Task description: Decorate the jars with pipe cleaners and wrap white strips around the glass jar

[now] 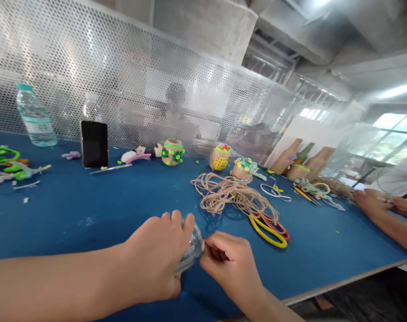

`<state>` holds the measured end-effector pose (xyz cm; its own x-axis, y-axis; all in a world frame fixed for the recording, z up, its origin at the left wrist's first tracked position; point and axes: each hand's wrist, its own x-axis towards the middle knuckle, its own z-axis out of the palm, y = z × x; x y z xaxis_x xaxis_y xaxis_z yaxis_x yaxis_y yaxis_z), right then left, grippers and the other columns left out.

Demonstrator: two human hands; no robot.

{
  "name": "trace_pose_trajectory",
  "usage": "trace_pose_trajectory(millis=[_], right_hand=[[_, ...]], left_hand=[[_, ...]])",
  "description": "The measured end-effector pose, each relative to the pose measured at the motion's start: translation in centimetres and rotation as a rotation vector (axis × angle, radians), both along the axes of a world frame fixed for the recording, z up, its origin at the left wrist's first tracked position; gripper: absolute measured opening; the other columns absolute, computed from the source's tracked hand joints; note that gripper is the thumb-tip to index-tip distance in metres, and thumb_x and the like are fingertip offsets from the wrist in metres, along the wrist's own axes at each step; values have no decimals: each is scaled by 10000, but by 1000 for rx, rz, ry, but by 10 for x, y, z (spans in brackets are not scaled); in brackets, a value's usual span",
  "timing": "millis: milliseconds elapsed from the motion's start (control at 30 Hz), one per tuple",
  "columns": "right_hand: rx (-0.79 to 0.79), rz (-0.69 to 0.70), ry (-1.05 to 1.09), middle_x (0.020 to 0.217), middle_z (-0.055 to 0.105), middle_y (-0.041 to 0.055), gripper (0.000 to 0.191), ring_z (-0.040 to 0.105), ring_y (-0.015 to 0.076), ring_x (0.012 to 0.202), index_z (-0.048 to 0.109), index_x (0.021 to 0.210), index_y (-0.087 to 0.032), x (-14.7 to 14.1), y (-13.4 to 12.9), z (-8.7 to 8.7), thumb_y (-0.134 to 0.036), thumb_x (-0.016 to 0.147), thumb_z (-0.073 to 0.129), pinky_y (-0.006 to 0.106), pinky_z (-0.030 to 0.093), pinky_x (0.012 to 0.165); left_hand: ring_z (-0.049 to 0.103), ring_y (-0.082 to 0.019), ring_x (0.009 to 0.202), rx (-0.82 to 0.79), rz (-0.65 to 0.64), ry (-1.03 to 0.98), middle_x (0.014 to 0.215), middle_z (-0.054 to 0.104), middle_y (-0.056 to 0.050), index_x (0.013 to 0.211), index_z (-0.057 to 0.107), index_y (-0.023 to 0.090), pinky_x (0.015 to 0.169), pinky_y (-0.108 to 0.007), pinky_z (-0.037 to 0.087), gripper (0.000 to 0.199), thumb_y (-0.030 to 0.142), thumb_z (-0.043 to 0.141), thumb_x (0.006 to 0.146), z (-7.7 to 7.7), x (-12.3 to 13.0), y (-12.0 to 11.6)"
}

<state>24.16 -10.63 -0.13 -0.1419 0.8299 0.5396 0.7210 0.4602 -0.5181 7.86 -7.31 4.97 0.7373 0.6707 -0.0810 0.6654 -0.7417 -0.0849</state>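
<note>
The glass jar [195, 248] is lying tipped in the left hand [159, 252], which is wrapping its fingers over it; its wall is showing clear and shiny, catching pale light. The right hand [226, 261] is pinching thumb and forefinger together at the jar's end, just beside the left; whether anything thin is between them, I cannot tell. Beyond the right hand, loose tan twine [235, 194] is sprawling across the blue table [72, 205], partly overlapping scissors [269, 236] with red and yellow handles. Farther beyond the hands, three decorated jars [172, 154] are standing in a row, while a dark-screened phone [95, 145] and a water bottle [39, 118] are standing beyond the left hand. Far right of the right hand, another person's hands [372, 202] are resting near wrapped bottles [319, 165]. Behind everything, a perforated screen [123, 67] is running beneath a grey concrete ceiling [367, 33], and windows [392, 123] are glowing at the right.
</note>
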Motion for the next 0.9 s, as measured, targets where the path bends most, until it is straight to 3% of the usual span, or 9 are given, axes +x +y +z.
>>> trace_pose_trajectory(millis=[133, 233, 400, 667, 900], right_hand=[[18, -36, 54, 477, 360, -50, 234, 325, 62, 455, 460, 480, -153, 0, -3, -5, -121, 710, 492, 191, 251, 445], [-98, -56, 203, 481, 413, -37, 205, 361, 74, 470, 541, 519, -147, 8, -1, -2, -183, 719, 520, 188, 287, 448], [-332, -48, 366, 589, 573, 14, 266, 456, 100, 516, 733, 783, -123, 24, -1, 6, -282, 809, 522, 199, 364, 487], [-324, 77, 300, 575, 530, -14, 212, 417, 88, 528, 744, 869, -124, 12, -12, 4, -212, 738, 601, 202, 354, 505], [-438, 96, 279, 611, 557, -4, 226, 407, 88, 549, 718, 804, -122, 11, -15, 11, -223, 821, 516, 200, 329, 515]], left_hand=[[618, -366, 946, -7, 10, 14, 1126, 590, -243, 1381, 400, 17, 739, -482, 556, 812, 273, 616, 641, 0, 0, -2], [617, -371, 978, -13, -7, 20, 1179, 578, -253, 1406, 369, 28, 763, -485, 551, 833, 279, 602, 646, 0, 0, -2], [611, -387, 1037, -17, -19, 34, 1242, 552, -268, 1418, 365, 42, 792, -480, 549, 837, 275, 596, 649, -1, -1, 0], [599, -385, 1063, 2, -31, 50, 1238, 547, -277, 1427, 342, 13, 824, -476, 539, 847, 261, 608, 661, 0, -1, -6], [622, -359, 979, 33, -45, 33, 1197, 565, -247, 1423, 346, 30, 766, -451, 556, 886, 288, 657, 635, 1, -2, -7]])
